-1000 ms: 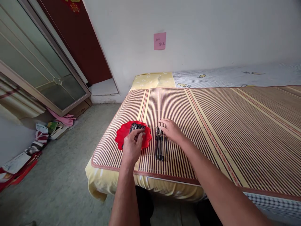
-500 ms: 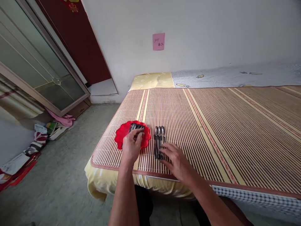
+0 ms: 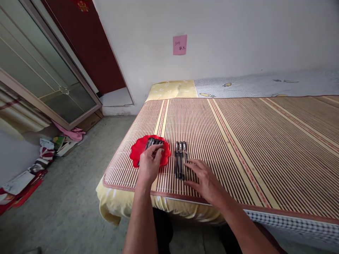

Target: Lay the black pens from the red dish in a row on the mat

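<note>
Several black pens (image 3: 152, 141) lie in a red scalloped plate (image 3: 136, 152) on the bed's near left corner. My left hand (image 3: 150, 163) reaches over this plate, thumb and index finger closed around the end of a pen; the palm hides part of the pens beneath. To the right of the plate, three black pens (image 3: 180, 160) lie side by side on the mat, caps pointing away from me. My right hand (image 3: 201, 176) is beside the rightmost of them, fingers apart with nothing held, the fingertips close to its lower part.
A striped bamboo mat (image 3: 238, 141) covers the bed, which has a yellow sheet (image 3: 127, 204) hanging over its near edge. On the wall is a pink note (image 3: 179, 44). Books and papers (image 3: 37, 165) lie along the floor at left, by a glass-paned door (image 3: 39, 63).
My right hand has drawn slightly right, away from the row of three pens, uncovering more of the rightmost one. My left hand stays over the plate. The view has shifted slightly.
</note>
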Tool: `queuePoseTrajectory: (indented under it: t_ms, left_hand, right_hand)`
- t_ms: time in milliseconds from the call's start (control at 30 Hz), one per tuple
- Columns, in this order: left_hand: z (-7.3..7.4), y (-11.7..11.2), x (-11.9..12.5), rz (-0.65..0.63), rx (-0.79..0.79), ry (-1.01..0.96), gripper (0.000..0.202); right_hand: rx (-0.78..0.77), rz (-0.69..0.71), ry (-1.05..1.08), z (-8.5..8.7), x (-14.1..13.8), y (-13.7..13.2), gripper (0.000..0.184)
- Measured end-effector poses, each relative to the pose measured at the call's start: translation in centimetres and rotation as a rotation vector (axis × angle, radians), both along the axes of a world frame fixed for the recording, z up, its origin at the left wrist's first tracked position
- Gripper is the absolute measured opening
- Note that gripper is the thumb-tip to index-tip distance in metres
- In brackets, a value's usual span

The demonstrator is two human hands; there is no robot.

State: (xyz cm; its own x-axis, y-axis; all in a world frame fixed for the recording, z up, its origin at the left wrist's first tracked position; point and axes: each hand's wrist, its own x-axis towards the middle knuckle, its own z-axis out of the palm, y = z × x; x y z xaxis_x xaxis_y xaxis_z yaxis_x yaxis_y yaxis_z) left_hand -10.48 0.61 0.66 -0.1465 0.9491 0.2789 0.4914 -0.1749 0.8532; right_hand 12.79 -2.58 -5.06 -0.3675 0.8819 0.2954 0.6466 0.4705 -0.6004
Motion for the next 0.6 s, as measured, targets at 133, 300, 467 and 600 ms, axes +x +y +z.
queuePoseTrajectory:
  t_ms: [133,300,467,600]
  left_hand:
    - [0.0,0.0,0.1,-0.007,0.012,-0.001,0.024]
    - [0.0,0.0,0.1,-0.004,0.010,0.003,0.025]
    - [0.1,-0.1,0.2,-0.001,-0.003,0.019,0.025]
    - [0.2,-0.1,0.3,0.000,-0.018,0.011,0.026]
  right_hand:
    - [0.036,0.024,-0.005,-0.5,-0.9,-0.1,0.051]
    - [0.053,0.024,-0.041,-1.1,-0.9,0.0,0.045]
    - [0.043,0.014,-0.057,-1.1,-0.8,0.0,0.044]
    - [0.045,0.011,-0.044,-0.9,-1.1,-0.1,0.043]
